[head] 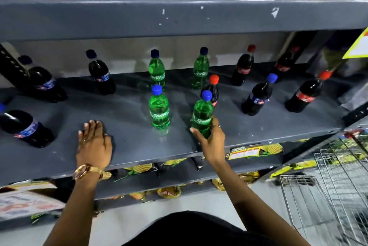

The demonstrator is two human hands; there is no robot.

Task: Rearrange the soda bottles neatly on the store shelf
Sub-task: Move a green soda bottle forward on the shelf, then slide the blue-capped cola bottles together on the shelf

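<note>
My right hand grips the base of a green Sprite bottle with a blue cap, upright near the grey shelf's front edge. A red-capped cola bottle stands right behind it. Another Sprite bottle stands to its left, and two more Sprite bottles stand at the back. My left hand rests flat on the shelf, fingers apart, holding nothing. Dark blue-capped cola bottles and red-capped ones are scattered over the shelf.
Two more dark blue-capped bottles stand at the far left. A grey shelf hangs above. Yellow snack packs fill the shelf below. A wire trolley stands at the lower right, a cardboard box at the lower left.
</note>
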